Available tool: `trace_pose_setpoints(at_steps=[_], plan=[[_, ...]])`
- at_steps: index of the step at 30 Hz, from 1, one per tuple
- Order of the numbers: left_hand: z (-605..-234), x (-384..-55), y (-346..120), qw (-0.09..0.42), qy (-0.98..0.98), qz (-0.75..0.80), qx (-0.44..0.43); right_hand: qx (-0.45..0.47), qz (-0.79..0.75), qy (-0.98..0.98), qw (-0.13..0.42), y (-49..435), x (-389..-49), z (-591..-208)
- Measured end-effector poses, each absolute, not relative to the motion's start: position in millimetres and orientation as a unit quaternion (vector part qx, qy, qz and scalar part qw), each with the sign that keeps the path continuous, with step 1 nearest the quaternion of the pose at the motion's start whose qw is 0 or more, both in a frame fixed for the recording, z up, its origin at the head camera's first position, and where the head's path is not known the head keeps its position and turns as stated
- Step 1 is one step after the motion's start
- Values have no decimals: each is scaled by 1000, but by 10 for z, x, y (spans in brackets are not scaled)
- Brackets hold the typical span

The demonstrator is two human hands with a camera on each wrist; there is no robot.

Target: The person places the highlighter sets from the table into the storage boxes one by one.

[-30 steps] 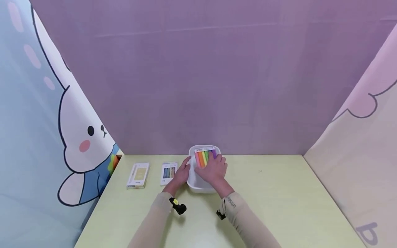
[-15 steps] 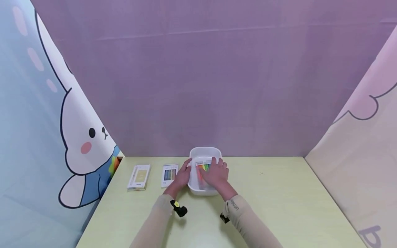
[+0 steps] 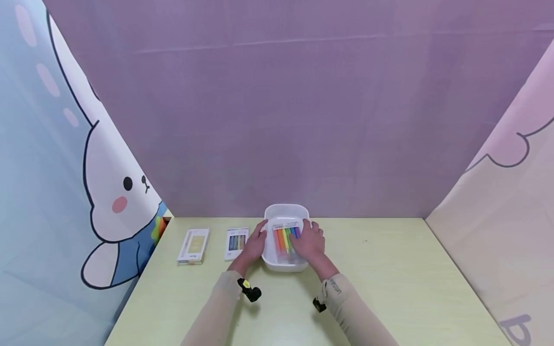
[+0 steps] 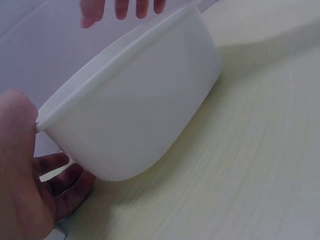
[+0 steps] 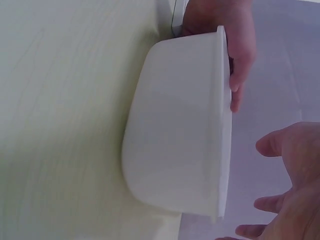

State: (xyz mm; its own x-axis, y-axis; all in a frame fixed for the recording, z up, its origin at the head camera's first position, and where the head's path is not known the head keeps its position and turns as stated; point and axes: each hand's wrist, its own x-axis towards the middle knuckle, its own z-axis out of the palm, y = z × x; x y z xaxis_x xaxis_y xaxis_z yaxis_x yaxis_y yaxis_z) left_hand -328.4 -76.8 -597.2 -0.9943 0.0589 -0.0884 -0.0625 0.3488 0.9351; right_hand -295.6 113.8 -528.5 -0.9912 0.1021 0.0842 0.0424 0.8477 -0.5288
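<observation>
A white plastic bin (image 3: 284, 267) stands on the table. Inside it lies a clear pack of rainbow-coloured sticks, marker-like (image 3: 282, 241), with a white header. My left hand (image 3: 254, 245) grips the bin's left side; in the left wrist view its thumb (image 4: 16, 112) is at the rim and its fingers bend against the outer wall. Above the bin's right side is my right hand (image 3: 310, 244), fingers spread and apart from the bin wall in the right wrist view. The pack is hidden behind the bin's wall in both wrist views.
Left of the bin lies a white box with a window showing several muted-coloured sticks (image 3: 236, 243), partly behind the left hand. Farther left is a white box with a yellow panel (image 3: 193, 246). A purple cloth (image 3: 277, 120) rises behind the table (image 3: 389, 288).
My right hand has lowered the pack of coloured sticks into the bin and let go of it. That hand has then shifted right. The left hand stays at the bin's left side.
</observation>
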Motion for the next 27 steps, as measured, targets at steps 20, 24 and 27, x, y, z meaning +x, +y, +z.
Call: trace_pose_setpoints(at_steps=[20,24,27], plan=[[-5971,-3302,-768,58,812,581,-11,-5,439,-895,80,1413,-2922,-5662],[-5979,-3298,-770,59,813,580,-12,-8,486,-872,63,1442,-2894,-5714],[-5983,-3297,-768,57,813,579,-10,-30,539,-841,37,1464,-2878,-5719]])
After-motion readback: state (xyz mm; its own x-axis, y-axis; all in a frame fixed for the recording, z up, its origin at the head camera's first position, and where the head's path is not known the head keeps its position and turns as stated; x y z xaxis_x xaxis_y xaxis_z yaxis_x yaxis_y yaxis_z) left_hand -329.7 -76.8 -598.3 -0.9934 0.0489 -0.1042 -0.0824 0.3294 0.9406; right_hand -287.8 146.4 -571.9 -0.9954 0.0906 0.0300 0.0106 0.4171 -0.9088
